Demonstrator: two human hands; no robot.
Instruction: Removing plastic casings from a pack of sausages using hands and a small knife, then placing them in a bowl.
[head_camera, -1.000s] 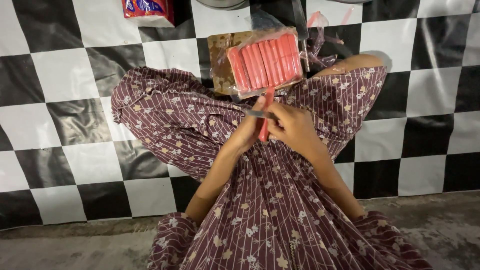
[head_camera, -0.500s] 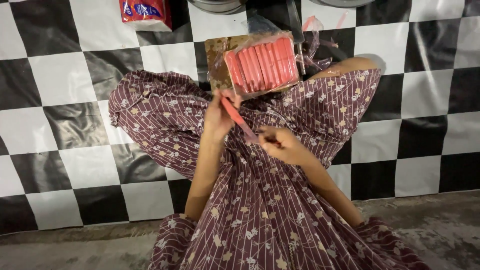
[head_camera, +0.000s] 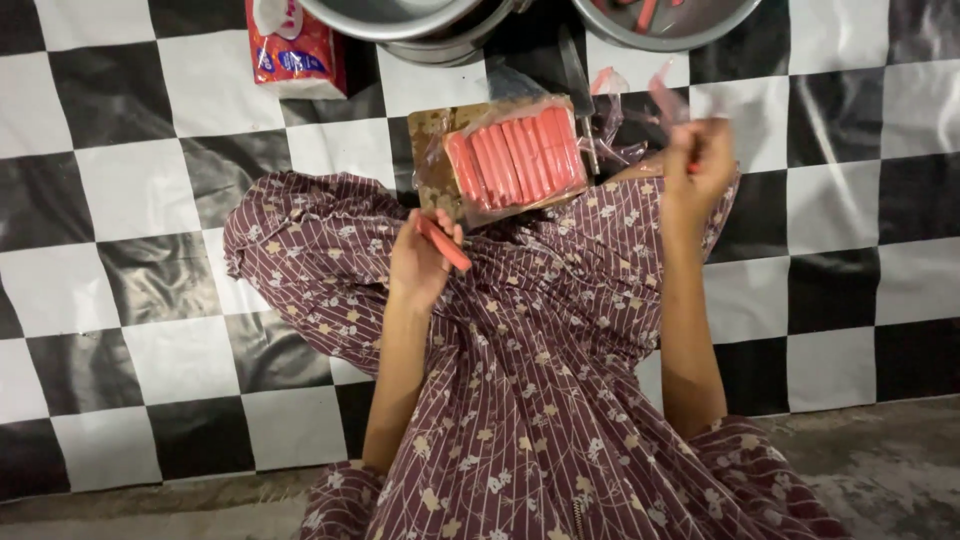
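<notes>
L hand (head_camera: 420, 262) clamps a sausage (head_camera: 443, 243), long axis slanting up-left, just below the pack (head_camera: 515, 155) on the board (head_camera: 432, 130). R hand (head_camera: 700, 160), raised right of pack, pinches wrapper scrap (head_camera: 668, 95) (near the bowls).

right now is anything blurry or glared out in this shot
Head view: the right hand is motion-blurred near the torn wrapper; the left hand with its red sausage is fairly sharp; soft glare sits on the plastic-wrapped sausage pack and the glossy checkered mat; the bottom corners fall into shadow.

Home floor kitchen: metal pots (head_camera: 420, 25) on a checkered mat (head_camera: 150, 180).
</notes>
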